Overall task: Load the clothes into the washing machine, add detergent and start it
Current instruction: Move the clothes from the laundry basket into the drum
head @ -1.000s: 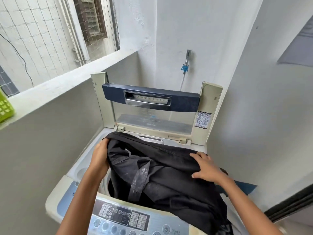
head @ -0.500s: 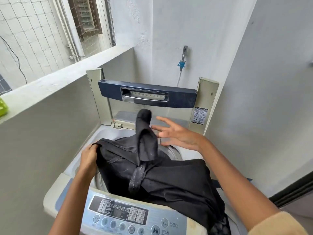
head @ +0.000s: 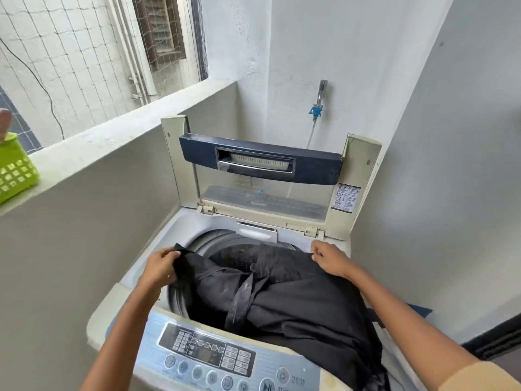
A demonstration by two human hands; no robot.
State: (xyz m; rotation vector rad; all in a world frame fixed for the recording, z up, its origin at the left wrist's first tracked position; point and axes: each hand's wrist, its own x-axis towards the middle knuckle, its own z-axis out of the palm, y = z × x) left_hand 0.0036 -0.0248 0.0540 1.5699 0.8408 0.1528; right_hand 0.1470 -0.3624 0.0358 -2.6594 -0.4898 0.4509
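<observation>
Both hands are on the black garment (head: 282, 294), I can call that plainly. The left hand (head: 160, 263) pinches its left corner, fingers curled round the cloth, just above the left rim of the washing machine (head: 180, 230). The right hand (head: 331, 259) grips the far right edge, knuckles up, near the tub's back right corner.

The garment lies stretched between them across the mouth of the drum (head: 225, 241). Part of it sags inside, and the rest is heaped over the front right rim and hangs down the machine's right side. It blocks most of the opening; I see only a crescent of perforated drum wall at the back left.

The lid (head: 262, 162) stands folded upright at the rear, with a dark blue bar across it and a printed sticker (head: 346, 197) on its right frame. The control panel (head: 208, 351) sits at the near edge, between the forearms.

Behind the lid there is a tap (head: 321, 91) on the wall with a blue connector (head: 315, 110). On the left a concrete ledge (head: 112, 136) hems the machine in, with a green basket (head: 15, 170) on it. A grey wall crowds the right.
</observation>
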